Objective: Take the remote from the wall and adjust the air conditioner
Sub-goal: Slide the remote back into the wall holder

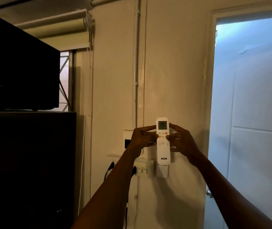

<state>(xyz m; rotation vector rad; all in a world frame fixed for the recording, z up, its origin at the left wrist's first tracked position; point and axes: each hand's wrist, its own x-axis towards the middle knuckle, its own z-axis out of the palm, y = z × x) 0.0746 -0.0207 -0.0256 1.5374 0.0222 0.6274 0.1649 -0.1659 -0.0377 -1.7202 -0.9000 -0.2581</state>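
Note:
A white AUX remote (163,152) stands upright against the cream wall, its lower end just above a white wall holder (162,171). Its small screen faces me at the top, with coloured buttons below it. My left hand (142,139) grips the remote's left edge, fingers stretched to the side of the screen and the thumb near the buttons. My right hand (183,141) grips the right edge, with its thumb beside the round button pad. The air conditioner itself is not in view.
A white switch and socket panel (144,169) with black plugs and cables sits left of the holder. A dark tall cabinet (29,162) with a black box (19,71) on top fills the left. A pale door (254,129) stands open at right. A white pipe (136,63) runs up the wall.

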